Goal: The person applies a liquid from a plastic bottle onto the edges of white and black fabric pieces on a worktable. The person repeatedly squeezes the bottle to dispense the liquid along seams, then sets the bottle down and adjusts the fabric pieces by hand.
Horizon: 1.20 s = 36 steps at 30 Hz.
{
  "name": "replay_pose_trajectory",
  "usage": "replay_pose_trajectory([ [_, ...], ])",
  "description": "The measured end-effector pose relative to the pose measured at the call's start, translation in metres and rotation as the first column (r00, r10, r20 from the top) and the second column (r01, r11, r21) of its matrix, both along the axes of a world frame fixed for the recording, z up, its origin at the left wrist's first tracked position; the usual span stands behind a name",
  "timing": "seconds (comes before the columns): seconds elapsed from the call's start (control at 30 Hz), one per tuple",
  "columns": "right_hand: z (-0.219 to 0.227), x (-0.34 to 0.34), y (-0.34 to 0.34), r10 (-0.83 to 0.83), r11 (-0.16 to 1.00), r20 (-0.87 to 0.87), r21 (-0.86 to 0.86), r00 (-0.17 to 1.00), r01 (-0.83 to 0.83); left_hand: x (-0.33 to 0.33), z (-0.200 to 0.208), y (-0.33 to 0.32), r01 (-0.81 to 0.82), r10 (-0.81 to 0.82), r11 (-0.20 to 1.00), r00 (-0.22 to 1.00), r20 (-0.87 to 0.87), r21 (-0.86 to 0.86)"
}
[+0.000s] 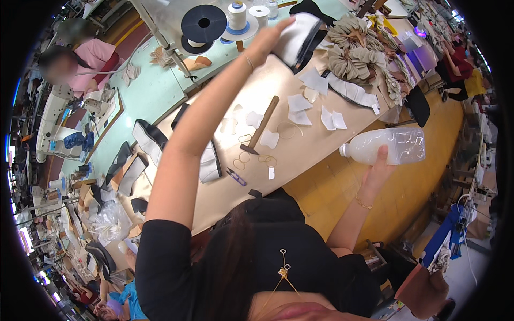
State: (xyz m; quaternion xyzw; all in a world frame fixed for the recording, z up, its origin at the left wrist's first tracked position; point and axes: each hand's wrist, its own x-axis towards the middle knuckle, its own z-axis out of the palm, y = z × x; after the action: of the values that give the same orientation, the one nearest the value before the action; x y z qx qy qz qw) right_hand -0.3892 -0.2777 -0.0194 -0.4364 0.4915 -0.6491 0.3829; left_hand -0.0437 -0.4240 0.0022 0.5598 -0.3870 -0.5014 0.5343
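Stretched toward the far side of the table, my left hand (262,45) grips white-and-black sewn pieces (300,38), seemingly a stack. Off the table's right edge, my right hand (379,168) holds a translucent plastic bottle (399,145) with whitish contents, tilted on its side. Below my left hand, a wooden-handled hammer (264,123) lies on the tan tabletop (310,142). Around it are white patches (300,103), rubber bands (266,160) and purple thread snips (236,177). Another white-and-black piece (350,92) rests at the far right of the table.
Beige gathered bundles (350,40) pile up at the far right. A black reel (203,22) and white thread cone (237,17) stand at the back. Leftward are a sewing machine (53,120), cut pieces (126,171) and a person in pink (96,61). Yellow floor (433,176) shows at right.
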Motion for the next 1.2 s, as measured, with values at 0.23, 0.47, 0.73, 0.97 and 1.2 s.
replay_pose_trajectory([
  [0.23, -0.008, 0.029, -0.019, 0.089, 0.996, -0.032, 0.002, 0.996, -0.089, 0.027, -0.192, 0.081, -0.275, 0.177, 0.934, 0.91, 0.374, 0.227],
  [0.47, -0.012, 0.101, -0.031, 0.321, 0.939, -0.001, 0.131, 0.947, -0.318, 0.111, -0.225, 0.278, -0.582, 0.403, 0.811, 0.485, 0.776, -0.058],
  [0.73, -0.055, 0.189, -0.017, 0.749, 0.475, 0.305, 0.371, 0.588, -0.798, 0.115, -0.237, 0.336, -0.579, 0.173, 0.654, 0.74, 0.65, 0.486],
  [0.97, -0.185, 0.282, 0.032, 0.376, -0.149, 0.884, 0.353, 0.277, -0.924, 0.11, -0.24, 0.356, -0.579, 0.645, 0.681, 0.764, 0.008, 0.449],
  [1.2, -0.224, 0.343, 0.059, 0.326, -0.267, 0.923, 0.298, 0.206, -0.916, 0.111, -0.217, 0.395, -0.529, 0.688, 0.723, 0.611, -0.391, 0.445],
])
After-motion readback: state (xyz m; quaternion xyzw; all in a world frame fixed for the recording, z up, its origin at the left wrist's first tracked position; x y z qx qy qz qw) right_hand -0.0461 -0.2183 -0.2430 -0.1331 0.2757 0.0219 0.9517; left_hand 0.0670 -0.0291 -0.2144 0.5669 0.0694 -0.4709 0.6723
